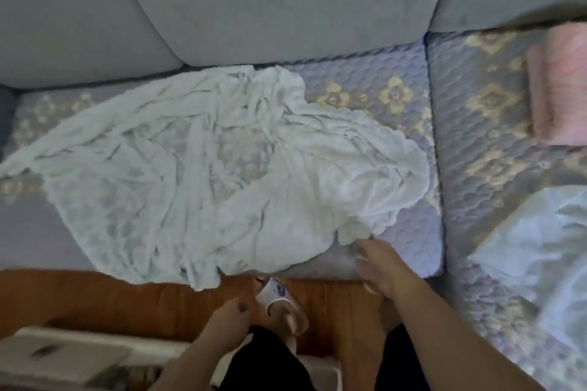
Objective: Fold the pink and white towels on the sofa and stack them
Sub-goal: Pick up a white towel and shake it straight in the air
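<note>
White towel (pixel 203 165) lies crumpled; right hand (pixel 378 267) fingers relaxed beside its edge, left hand (pixel 228 317) blurred, grip unclear.

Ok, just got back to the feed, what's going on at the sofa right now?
A person stands at the sofa over a white towel that lies crumpled and unfolded across the seat. The right hand reaches toward its scalloped near corner but is not clearly gripping it. The left hand hangs below the towel's front edge, holding nothing. A pink towel sits already folded on the seat to the right.
</note>
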A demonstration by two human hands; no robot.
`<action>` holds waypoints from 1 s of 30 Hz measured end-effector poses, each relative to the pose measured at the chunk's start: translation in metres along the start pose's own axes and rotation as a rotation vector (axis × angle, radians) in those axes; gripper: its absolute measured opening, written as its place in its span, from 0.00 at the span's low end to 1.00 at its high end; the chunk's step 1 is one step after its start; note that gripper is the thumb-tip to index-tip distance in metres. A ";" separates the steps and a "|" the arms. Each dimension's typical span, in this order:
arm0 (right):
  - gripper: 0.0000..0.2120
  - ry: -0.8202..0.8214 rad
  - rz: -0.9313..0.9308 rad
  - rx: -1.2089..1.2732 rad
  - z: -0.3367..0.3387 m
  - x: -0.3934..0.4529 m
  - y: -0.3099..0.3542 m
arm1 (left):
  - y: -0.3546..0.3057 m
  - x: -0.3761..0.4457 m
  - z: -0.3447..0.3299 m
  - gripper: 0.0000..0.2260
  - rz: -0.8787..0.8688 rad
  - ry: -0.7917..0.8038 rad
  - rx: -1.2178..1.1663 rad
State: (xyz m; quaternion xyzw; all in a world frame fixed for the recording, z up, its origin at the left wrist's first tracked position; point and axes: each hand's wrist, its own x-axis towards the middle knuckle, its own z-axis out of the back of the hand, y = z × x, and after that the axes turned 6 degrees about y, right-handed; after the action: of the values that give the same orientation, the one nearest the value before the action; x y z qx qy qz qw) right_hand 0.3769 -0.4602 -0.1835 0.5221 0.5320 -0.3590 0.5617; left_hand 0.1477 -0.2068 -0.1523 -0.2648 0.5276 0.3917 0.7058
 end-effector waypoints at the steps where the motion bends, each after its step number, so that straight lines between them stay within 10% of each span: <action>1: 0.09 -0.055 -0.001 0.109 -0.014 0.006 0.002 | 0.005 -0.020 0.011 0.08 -0.023 -0.028 -0.091; 6: 0.13 -0.288 0.118 0.286 -0.068 0.014 0.001 | 0.077 -0.071 0.042 0.05 -0.159 -0.068 -0.370; 13: 0.06 -0.285 0.487 0.571 -0.140 -0.195 0.023 | 0.125 -0.142 0.102 0.05 -0.231 -0.122 -0.525; 22: 0.10 0.012 1.126 0.712 -0.121 -0.447 0.087 | -0.064 -0.298 0.133 0.29 -0.963 -0.130 -0.347; 30: 0.08 0.247 1.302 0.266 -0.086 -0.584 0.129 | -0.161 -0.407 0.125 0.45 -1.256 -0.427 -0.281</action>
State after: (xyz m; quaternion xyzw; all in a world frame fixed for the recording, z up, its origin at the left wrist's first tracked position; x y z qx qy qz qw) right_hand 0.3784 -0.4410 0.4205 0.8380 0.1205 0.0526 0.5295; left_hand 0.2934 -0.3090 0.2666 -0.5273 0.0667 0.0159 0.8469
